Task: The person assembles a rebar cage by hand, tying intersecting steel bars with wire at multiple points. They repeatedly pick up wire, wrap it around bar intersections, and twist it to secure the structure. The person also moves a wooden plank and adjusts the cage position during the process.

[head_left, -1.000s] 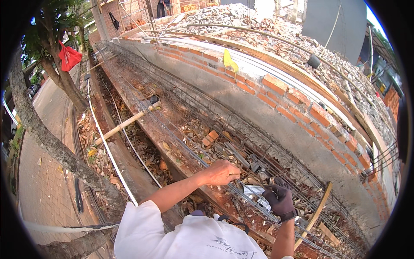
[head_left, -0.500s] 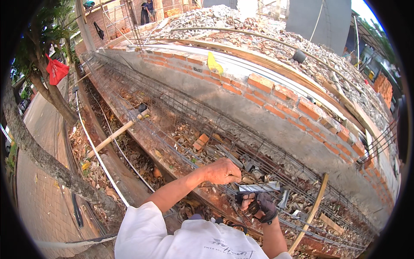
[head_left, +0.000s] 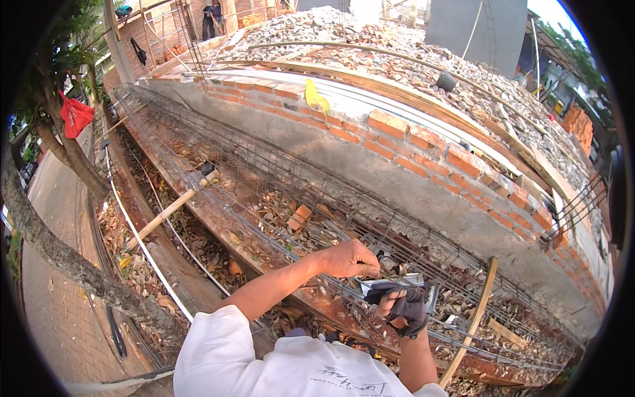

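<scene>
My bare left hand (head_left: 350, 259) is held over the long steel rebar cage (head_left: 337, 286), its fingers pinched together. Whatever lies between those fingertips is too small to make out. To its right and nearer to me, my right hand (head_left: 405, 309) wears a black glove that leaves the fingertips bare. Its fingers are curled, and what they close on, if anything, is hidden by the glove. A pale silvery metal piece (head_left: 411, 280) lies among the bars just beyond my right hand. The two hands are close together but apart.
A concrete footing topped by a red brick wall (head_left: 423, 159) runs along the far side, a yellow leaf-shaped piece (head_left: 316, 98) on it. Rubble (head_left: 390, 63) is heaped behind. A wooden strip (head_left: 473, 317) leans across the bars at right; a bamboo pole (head_left: 170, 210) spans the trench at left.
My left hand has shifted slightly right over the bars. My right hand has turned and now covers more of the silvery metal piece. The whole scene has slid a little left.
</scene>
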### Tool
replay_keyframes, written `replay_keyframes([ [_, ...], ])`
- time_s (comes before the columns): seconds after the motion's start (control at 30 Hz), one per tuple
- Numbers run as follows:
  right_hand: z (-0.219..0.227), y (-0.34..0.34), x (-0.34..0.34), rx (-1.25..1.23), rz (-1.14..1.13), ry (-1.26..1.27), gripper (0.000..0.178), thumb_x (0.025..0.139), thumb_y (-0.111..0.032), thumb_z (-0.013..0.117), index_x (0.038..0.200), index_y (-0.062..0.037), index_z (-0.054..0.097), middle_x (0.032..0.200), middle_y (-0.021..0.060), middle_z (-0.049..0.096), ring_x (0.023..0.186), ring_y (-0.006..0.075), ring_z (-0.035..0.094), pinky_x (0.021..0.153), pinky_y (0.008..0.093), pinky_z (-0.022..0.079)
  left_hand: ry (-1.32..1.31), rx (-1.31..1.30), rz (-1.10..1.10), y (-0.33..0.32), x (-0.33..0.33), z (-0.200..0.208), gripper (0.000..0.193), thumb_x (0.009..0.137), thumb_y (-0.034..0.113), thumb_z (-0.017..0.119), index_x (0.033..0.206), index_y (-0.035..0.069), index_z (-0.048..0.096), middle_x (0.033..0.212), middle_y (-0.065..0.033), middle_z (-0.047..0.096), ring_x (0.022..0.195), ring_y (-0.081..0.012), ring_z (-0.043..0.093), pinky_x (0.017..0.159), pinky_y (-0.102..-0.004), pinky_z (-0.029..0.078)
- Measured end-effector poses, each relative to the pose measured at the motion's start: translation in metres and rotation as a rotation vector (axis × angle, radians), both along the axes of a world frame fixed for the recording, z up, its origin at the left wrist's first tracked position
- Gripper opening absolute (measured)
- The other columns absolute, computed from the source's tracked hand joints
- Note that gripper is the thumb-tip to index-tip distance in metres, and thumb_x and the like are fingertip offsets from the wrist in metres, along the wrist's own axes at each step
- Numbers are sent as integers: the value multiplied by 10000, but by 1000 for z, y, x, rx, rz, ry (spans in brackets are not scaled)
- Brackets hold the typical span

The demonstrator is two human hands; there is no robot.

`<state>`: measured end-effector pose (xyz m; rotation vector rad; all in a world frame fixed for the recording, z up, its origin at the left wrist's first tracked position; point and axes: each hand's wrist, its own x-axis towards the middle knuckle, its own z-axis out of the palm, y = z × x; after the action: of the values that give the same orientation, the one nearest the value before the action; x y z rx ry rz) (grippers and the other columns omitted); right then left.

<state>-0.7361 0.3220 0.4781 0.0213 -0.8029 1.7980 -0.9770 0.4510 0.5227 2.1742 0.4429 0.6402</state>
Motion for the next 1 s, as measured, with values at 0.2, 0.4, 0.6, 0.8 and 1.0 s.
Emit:
replay_keyframes([
  [0.2, 49, 52, 52, -217, -806, 332, 412, 1064, -93, 549, 1472, -45, 524, 1336, 132, 680, 1144, 235, 707, 962, 402, 608, -47, 420, 367, 11, 8, -26, 198, 989, 254, 692, 1018, 77, 777, 856, -83, 772, 804, -266, 753, 641, -390, 590],
  [0.4, 14, 59, 45, 618, -1570, -1807, 354, 908, -23, 715, 1241, -144, 708, 1271, 205, 694, 1123, 412, 690, 888, 455, 588, 86, 1072, 289, 7, 4, -1, 161, 858, 172, 666, 1016, 141, 674, 672, -3, 493, 605, -182, 591, 526, -345, 488],
  [0.6, 14, 33, 64, 515, -813, -2296, 269, 936, -156, 731, 1198, -95, 729, 1044, 190, 749, 946, 395, 705, 756, 446, 567, 219, 1331, 387, 97, -87, 24, 122, 915, 210, 707, 1026, 161, 696, 679, 8, 492, 584, -156, 545, 495, -311, 442],
  [0.8, 50, -16, 39, 44, -378, -515, 277, 992, -167, 715, 1129, 74, 705, 771, 105, 721, 702, 229, 678, 705, 305, 546, 276, 829, 506, 101, -124, -26, 149, 1019, 303, 662, 1028, 178, 742, 692, -32, 669, 564, -236, 644, 502, -398, 516],
  [1.0, 47, 38, 19, 266, -1423, -1083, 339, 998, -52, 620, 1328, 25, 638, 1244, 205, 707, 1074, 325, 704, 985, 399, 555, 368, 485, 13, -19, -60, -74, 163, 986, 274, 678, 992, 138, 766, 846, -94, 760, 740, -327, 732, 626, -456, 571],
])
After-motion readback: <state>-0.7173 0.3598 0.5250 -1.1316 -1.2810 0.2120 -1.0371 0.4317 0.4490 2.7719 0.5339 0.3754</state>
